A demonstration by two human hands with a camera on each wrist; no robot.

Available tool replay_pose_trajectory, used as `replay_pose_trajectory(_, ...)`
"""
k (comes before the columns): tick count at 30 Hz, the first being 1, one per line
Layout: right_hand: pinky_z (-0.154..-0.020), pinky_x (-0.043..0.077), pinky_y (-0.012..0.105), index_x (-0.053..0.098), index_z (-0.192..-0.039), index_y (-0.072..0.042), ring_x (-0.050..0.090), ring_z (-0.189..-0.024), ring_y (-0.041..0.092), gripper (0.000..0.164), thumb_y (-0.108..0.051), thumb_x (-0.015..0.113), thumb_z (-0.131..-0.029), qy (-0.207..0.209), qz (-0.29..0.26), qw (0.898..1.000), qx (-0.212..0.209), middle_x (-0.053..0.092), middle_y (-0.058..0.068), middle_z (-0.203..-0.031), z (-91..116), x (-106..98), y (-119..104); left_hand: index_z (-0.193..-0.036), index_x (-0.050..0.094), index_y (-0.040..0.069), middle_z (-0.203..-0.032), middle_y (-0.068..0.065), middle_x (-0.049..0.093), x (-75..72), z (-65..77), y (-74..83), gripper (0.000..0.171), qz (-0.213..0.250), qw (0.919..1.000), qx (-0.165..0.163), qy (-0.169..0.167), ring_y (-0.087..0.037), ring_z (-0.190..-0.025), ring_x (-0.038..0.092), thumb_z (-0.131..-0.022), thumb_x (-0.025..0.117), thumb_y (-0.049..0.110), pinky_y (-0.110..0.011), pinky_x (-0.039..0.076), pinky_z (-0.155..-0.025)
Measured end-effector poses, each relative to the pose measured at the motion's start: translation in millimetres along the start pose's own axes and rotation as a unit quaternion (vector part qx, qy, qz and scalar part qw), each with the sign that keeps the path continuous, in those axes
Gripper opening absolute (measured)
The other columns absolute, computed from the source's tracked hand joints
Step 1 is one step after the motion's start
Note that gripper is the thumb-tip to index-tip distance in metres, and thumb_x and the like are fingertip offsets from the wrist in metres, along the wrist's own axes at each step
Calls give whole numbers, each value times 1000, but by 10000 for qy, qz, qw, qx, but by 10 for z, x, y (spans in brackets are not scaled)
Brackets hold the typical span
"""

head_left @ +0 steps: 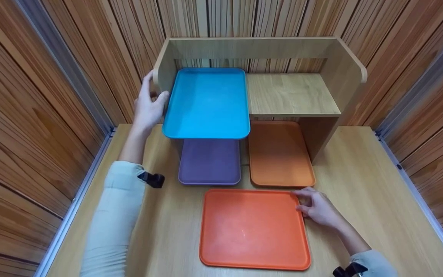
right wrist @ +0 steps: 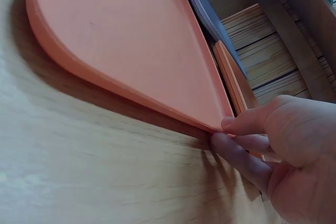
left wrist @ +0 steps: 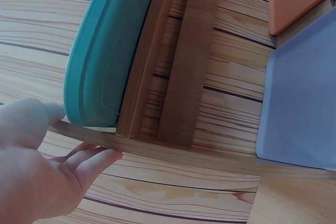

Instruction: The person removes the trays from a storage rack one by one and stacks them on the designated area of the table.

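Observation:
On the upper board of a small wooden shelf lies a blue tray, its front end reaching past the board's edge. My left hand grips the shelf's left side panel, the thumb on the inner side near the blue tray and the fingers on the outer side. In front of the shelf, a red-orange tray lies lengthwise across the table. My right hand pinches its far right corner; the right wrist view shows the thumb on the rim and a finger under it.
A purple tray and an orange tray stick out from the shelf's lower level, side by side on the table. Their back ends are partly hidden. Wood-patterned walls enclose the table at the back and both sides.

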State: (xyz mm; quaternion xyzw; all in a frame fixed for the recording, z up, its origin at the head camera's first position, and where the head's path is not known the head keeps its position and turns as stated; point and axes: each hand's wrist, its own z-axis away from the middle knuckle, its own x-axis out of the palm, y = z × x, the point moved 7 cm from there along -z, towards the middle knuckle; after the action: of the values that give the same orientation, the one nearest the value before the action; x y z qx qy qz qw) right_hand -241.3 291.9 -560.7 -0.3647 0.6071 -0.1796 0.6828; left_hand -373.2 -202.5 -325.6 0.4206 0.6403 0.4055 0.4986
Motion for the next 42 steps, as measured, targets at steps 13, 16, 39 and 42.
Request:
replay_pose_trajectory(13,-76,61,19,70,-143,7,83,-107,40,42,2,76,-102,167,-218,9996,-67,76,31,-139,14,-244,-286,-181,22,32,-175,-21,44,15,-19,1,71,26,9998,194,-7,-39,-157,50,-118,54,23,-63,50,-125)
replay_pose_trajectory(16,-81,61,16,69,-145,5,81,-111,43,43,1,77,-103,244,-145,9996,-64,75,31,-141,3,-297,-354,-181,21,33,-174,-22,45,6,-13,9,71,12,9998,177,-16,-39,-156,50,-118,54,24,-62,51,-125)
replay_pose_trajectory(39,-83,65,15,66,-153,-2,85,-107,18,58,-4,86,-98,1314,-1580,9783,-258,71,28,-148,-282,-514,-940,-180,25,33,-173,-22,46,5,2,1,69,-104,9999,85,32,-37,-154,51,-118,54,24,-60,51,-124)
replay_pose_trajectory(42,-83,65,16,63,-156,-4,81,-101,3,59,-6,83,-100,1364,-1781,9744,-161,69,27,-149,-339,-545,-1037,-180,25,33,-172,-21,48,7,10,20,69,-161,9998,140,59,-36,-153,52,-117,54,24,-60,51,-123)
